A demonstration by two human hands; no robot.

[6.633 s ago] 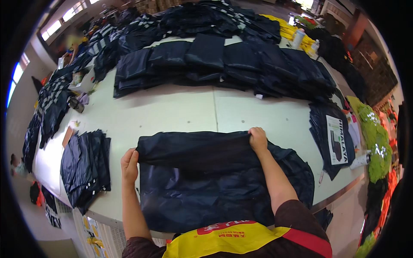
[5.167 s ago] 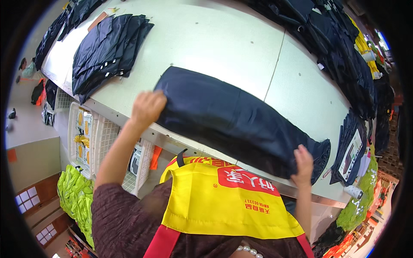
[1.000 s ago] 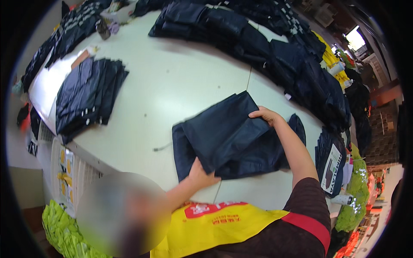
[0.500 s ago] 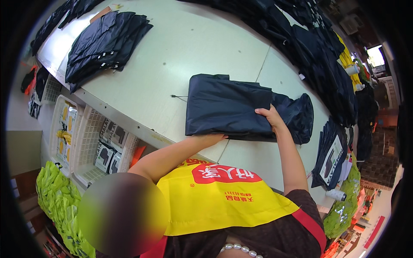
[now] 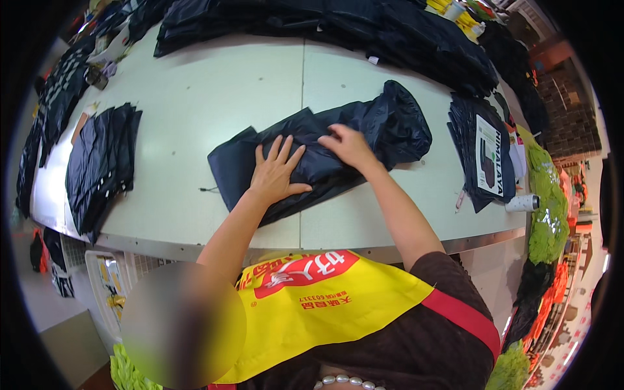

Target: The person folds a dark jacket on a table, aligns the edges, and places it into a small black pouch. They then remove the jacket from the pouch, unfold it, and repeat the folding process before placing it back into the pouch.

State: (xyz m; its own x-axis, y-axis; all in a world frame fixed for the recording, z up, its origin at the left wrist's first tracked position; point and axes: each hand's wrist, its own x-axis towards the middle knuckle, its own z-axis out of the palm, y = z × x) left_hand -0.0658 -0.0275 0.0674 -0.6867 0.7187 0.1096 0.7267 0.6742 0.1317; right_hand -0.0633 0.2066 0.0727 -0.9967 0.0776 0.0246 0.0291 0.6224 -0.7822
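Observation:
A folded dark navy garment (image 5: 320,170) of thin, shiny fabric lies slantwise on the white table in front of me. Its bunched, rounded end points to the far right, and a thin cord with a small dark end sticks out at the left. My left hand (image 5: 275,177) presses flat on the folded part, fingers spread. To its right, my right hand (image 5: 353,149) rests on top of the garment with bent fingers, closed on the fabric near a raised fold. The fabric under its fingertips is partly hidden.
A stack of folded dark garments (image 5: 101,166) lies on the table (image 5: 188,123) at left. Long dark garments (image 5: 325,26) cover the far edge. At right are dark packs with a printed label (image 5: 491,156) and a white thread spool (image 5: 522,203). Baskets stand below the left edge.
My left hand has come from the garment's near edge onto its top. My right hand has shifted its hold; the garment now lies slanted, right end farther away. The view has turned.

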